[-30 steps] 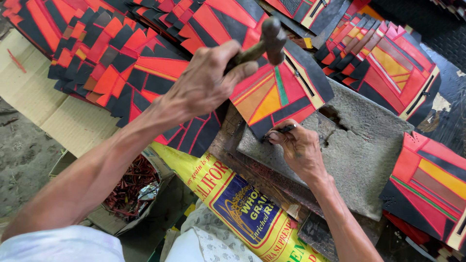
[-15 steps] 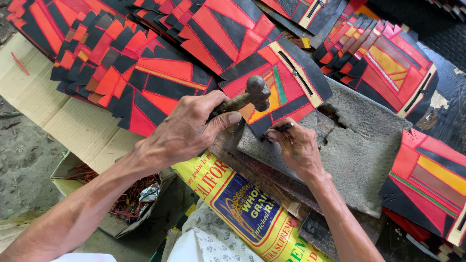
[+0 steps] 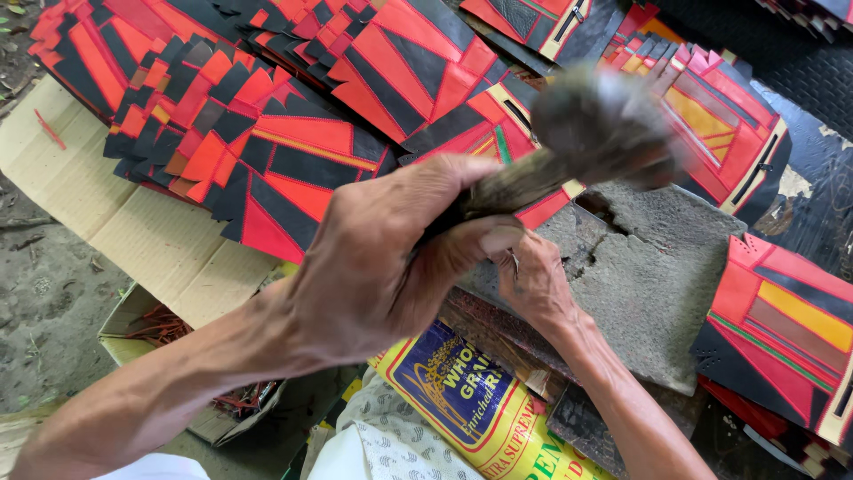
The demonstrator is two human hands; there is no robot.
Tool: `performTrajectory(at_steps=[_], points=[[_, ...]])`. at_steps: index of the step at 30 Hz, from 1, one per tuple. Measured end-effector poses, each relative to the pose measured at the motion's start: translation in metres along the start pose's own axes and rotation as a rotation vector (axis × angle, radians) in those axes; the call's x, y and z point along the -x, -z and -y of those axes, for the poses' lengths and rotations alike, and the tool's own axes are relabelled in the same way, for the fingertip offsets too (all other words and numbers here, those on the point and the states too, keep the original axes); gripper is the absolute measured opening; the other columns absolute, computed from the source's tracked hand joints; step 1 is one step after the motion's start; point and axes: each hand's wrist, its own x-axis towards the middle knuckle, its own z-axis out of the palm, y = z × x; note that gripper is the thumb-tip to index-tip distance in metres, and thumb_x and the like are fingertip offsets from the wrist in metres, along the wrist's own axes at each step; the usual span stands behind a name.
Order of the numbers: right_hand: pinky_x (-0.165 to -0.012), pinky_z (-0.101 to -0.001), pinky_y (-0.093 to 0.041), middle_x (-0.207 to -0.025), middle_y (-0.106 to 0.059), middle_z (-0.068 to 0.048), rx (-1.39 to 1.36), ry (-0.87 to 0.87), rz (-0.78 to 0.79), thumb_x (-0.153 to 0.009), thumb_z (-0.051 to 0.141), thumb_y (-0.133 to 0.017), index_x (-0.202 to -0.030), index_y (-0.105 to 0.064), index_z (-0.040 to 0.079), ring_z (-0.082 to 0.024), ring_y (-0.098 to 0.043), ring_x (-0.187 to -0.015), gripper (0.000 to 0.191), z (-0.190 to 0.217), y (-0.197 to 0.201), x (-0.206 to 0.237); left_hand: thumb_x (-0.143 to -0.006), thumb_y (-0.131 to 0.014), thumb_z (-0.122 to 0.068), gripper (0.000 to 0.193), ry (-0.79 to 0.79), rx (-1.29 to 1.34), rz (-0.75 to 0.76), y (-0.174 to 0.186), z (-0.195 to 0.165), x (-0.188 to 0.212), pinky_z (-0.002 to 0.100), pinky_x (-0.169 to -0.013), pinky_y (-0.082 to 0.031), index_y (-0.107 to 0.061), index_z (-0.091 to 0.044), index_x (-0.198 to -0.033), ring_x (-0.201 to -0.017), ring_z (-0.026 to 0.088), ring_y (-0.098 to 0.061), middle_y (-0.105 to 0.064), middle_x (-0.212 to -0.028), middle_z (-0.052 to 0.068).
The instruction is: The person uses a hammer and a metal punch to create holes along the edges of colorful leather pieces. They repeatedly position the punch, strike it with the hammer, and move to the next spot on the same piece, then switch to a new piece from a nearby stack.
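Gripping a hammer (image 3: 595, 133) by its handle, the left hand (image 3: 373, 258) is shut tight, the blurred head raised over the slab (image 3: 657, 293). On the slab's near-left edge the right hand (image 3: 533, 280) presses down; whether it pinches anything I cannot tell. Left of and behind the slab, red-and-black pieces (image 3: 267, 151) lie stacked; more lie to its right (image 3: 782, 329). How many remain unhammered cannot be judged.

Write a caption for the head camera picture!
Left hand swings a blurred hammer above a grey stone slab; right hand rests there.
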Motion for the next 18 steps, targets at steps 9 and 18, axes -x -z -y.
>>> performTrajectory(at_steps=[9, 18], points=[[-0.066, -0.0450, -0.054, -0.083, -0.069, -0.018, 0.065, 0.003, -0.011, -0.091, -0.001, -0.068, -0.104, -0.064, 0.002, -0.038, -0.069, -0.077, 0.014, -0.003, -0.005, 0.002, -0.106, -0.057, -0.027, 0.028, 0.477, -0.355, 0.481, -0.016, 0.028, -0.001, 0.050, -0.056, -0.049, -0.052, 0.001, -0.101, -0.067, 0.041, -0.068, -0.065, -0.073, 0.021], [-0.069, -0.0297, -0.065, -0.084, -0.077, -0.015, -0.173, -0.333, -0.034, -0.098, -0.004, -0.059, -0.104, -0.055, -0.003, -0.018, -0.080, -0.084, 0.007, -0.010, 0.000, -0.002, -0.101, -0.063, -0.024, 0.027, 0.387, -0.267, 0.373, -0.003, 0.040, 0.013, 0.052, -0.056, -0.047, -0.052, 0.000, -0.097, -0.072, 0.045, -0.066, -0.062, -0.069, 0.024]])
